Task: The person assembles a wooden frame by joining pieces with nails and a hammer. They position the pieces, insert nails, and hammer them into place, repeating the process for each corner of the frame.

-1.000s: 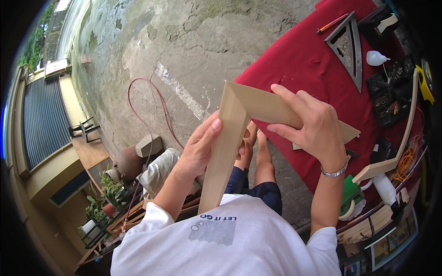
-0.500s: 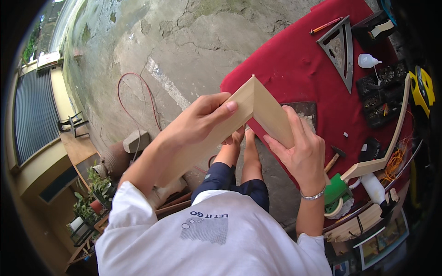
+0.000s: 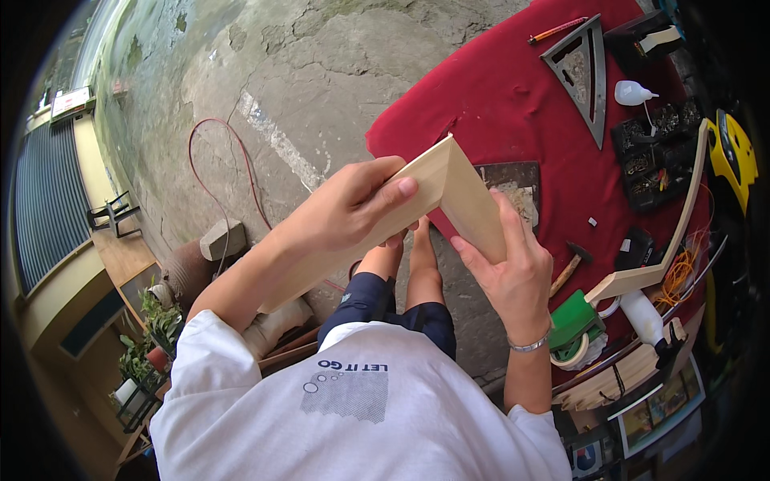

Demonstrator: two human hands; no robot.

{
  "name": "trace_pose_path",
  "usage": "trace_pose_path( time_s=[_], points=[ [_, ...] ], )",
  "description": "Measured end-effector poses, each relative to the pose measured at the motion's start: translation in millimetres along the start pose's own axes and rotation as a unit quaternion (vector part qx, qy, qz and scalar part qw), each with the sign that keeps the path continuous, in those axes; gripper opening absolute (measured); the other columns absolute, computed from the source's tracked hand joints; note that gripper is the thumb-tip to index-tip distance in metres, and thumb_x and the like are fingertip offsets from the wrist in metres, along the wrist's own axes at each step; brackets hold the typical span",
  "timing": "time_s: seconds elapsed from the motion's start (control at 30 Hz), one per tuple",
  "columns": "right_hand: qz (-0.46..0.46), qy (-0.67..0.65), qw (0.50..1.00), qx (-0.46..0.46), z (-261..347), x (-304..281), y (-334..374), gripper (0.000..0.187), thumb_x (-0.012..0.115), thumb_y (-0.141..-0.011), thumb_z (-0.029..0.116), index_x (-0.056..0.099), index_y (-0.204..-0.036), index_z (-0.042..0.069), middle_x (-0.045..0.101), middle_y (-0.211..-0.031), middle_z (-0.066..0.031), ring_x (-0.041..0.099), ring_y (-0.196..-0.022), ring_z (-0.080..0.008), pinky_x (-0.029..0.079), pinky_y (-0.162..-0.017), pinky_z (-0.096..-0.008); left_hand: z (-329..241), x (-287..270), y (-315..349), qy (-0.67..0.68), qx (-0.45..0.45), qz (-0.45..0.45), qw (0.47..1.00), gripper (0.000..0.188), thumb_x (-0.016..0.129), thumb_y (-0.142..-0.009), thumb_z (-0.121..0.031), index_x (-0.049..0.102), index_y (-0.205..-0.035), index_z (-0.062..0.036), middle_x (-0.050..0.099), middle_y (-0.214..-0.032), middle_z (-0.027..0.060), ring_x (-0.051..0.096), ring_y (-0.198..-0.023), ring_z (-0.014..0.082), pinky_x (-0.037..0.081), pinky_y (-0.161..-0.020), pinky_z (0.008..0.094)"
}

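Observation:
Two pale wooden strips meet at a mitred corner [image 3: 443, 188] in front of my chest, its point turned away from me. My left hand [image 3: 345, 204] grips the left strip, thumb on top and fingers curled beneath it. That strip runs back under my left forearm, which hides part of it. My right hand [image 3: 517, 268] is closed on the shorter-looking right strip, thumb on the inner edge and fingers along the outer one. The strips touch along a slanted joint line; whether they are fastened, I cannot tell.
A red-covered table [image 3: 457, 88] stands ahead and right. On it lie a metal set square [image 3: 593, 96], a pencil [image 3: 557, 30], a hammer [image 3: 571, 264], a white squeeze bottle [image 3: 634, 93], a black organiser [image 3: 654, 152], a green tape dispenser [image 3: 576, 321] and another wooden corner piece [image 3: 678, 232].
The surroundings have shifted slightly left in view. The right strip points more steeply toward me, and my right hand has come a little closer to the left one. Both grips are kept.

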State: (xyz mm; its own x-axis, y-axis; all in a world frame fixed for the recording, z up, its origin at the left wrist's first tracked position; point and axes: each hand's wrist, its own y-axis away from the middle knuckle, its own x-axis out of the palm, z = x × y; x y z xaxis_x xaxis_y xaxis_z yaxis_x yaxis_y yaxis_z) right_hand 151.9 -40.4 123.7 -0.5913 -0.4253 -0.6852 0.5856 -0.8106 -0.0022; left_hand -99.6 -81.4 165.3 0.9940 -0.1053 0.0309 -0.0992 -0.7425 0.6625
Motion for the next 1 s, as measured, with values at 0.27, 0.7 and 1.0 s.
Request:
trace_pose_path(
  time_s=[0.27, 0.7, 1.0],
  points=[
    [-0.089, 0.020, 0.992, -0.090, -4.0, -12.2, -18.5, 0.068, 0.081, -0.088, 0.043, 0.059, -0.142, 0.009, 0.069, -0.098, -0.0090, 0.071, -0.074, -0.0275, 0.058, -0.060, -0.0388, -18.0, -9.5, 9.2, 0.085, 0.104, 0.048, 0.990, 0.048, 0.049, -0.113, -0.038, 0.057, -0.135, 0.0041, 0.070, -0.106, 0.0149, 0.068, -0.102, 0.0192, 0.054, -0.088, 0.0345],
    [-0.266, -0.080, 0.933, 0.230, -52.1, -9.3, 61.3, 0.019, 0.062, -0.102, 0.002, 0.067, -0.120, -0.002, 0.069, -0.096, -0.0127, 0.070, -0.080, -0.0231, 0.057, -0.070, -0.0327, 5.5, 48.2, -25.7, -0.405, 0.368, -0.053, 0.836, 0.069, 0.087, -0.080, -0.026, 0.065, -0.145, -0.0176, 0.062, -0.111, 0.0130, 0.059, -0.098, 0.0304, 0.048, -0.086, 0.0427],
    [-0.251, 0.061, 0.902, 0.345, -110.7, 26.5, 135.8, 0.018, 0.063, -0.102, 0.006, 0.067, -0.118, 0.000, 0.065, -0.103, -0.0151, 0.068, -0.090, -0.0309, 0.056, -0.078, -0.0434, 96.7, 110.1, -96.7, -0.518, 0.371, -0.090, 0.765, 0.069, 0.083, -0.082, -0.025, 0.063, -0.149, -0.0262, 0.062, -0.120, 0.0110, 0.059, -0.103, 0.0304, 0.049, -0.090, 0.0432]
  ],
)
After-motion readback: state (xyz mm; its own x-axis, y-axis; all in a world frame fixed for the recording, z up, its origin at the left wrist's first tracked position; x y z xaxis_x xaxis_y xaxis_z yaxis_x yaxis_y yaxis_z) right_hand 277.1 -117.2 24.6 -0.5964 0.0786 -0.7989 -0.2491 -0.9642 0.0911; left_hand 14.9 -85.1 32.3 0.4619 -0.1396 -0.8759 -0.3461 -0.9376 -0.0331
